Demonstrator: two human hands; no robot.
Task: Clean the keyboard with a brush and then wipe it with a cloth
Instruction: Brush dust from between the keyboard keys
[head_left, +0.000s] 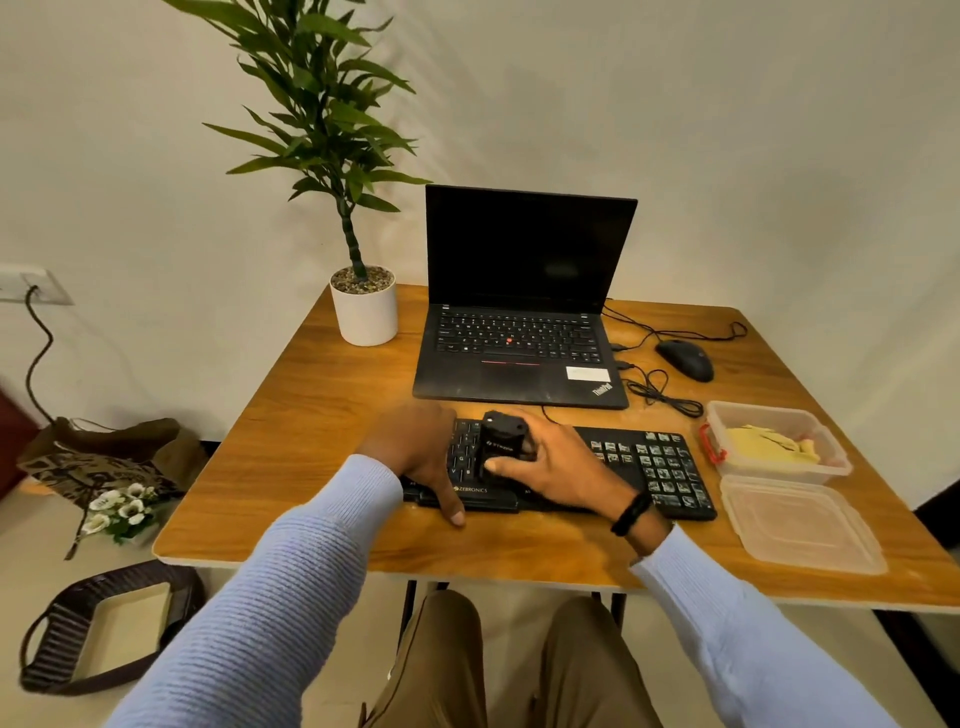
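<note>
A black keyboard (654, 470) lies across the front middle of the wooden table (311, 405). My right hand (561, 467) grips a black block-shaped brush (501, 441) that stands on the keyboard's left-middle keys. My left hand (421, 452) holds the keyboard's left end, with the thumb along its front edge. A yellow cloth (769, 447) lies inside a clear plastic box (727, 415) at the table's right.
An open black laptop (519, 322) stands behind the keyboard, with a mouse (685, 359) and cables to its right. A potted plant (363, 312) stands back left. The box's lid (800, 525) lies front right. Bags and flowers are on the floor at left.
</note>
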